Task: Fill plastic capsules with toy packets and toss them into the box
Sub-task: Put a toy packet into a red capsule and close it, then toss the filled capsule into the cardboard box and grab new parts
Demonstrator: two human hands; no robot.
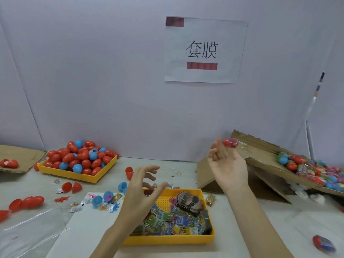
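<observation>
Head view: right hand (228,162) raised palm-up, fingers loose; red capsule (230,142) sits at its fingertips, touching or just off them, cannot tell, blurred. Capsule is just short of the tilted cardboard box (264,161), which holds many filled capsules (312,170). Left hand (143,189) hovers over the near yellow tray (167,240) of toy packets (173,220), grip spread, holding nothing. Far yellow tray (78,175) heaped with red and blue capsules. Loose halves (71,187) and plastic sheet (31,224) litter the counter (251,229). Paper sign (204,51) on wall.
</observation>
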